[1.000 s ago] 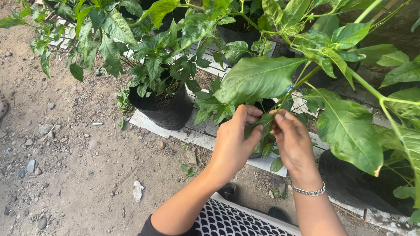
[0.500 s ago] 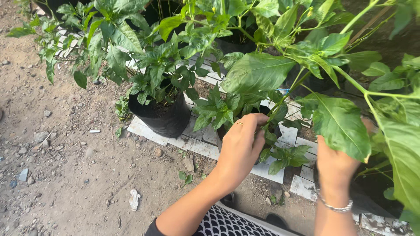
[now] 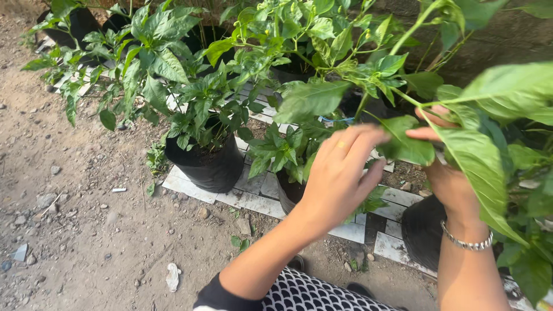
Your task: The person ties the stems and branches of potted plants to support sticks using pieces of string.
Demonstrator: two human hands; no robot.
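While hands (image 3: 397,167) spread, leaf (image 3: 406,144) btwn.

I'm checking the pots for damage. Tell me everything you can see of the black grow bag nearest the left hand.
The black grow bag is soft, slightly glossy plastic, rounded and upright, with no visible tears. It stands on pale tiles at the edge of the dirt ground. A leafy green plant grows from dark soil inside. The left hand is apart from it.

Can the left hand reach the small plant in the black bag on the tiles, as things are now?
Probably yes. The left hand hovers open just right of that plant, with only leaves between them.
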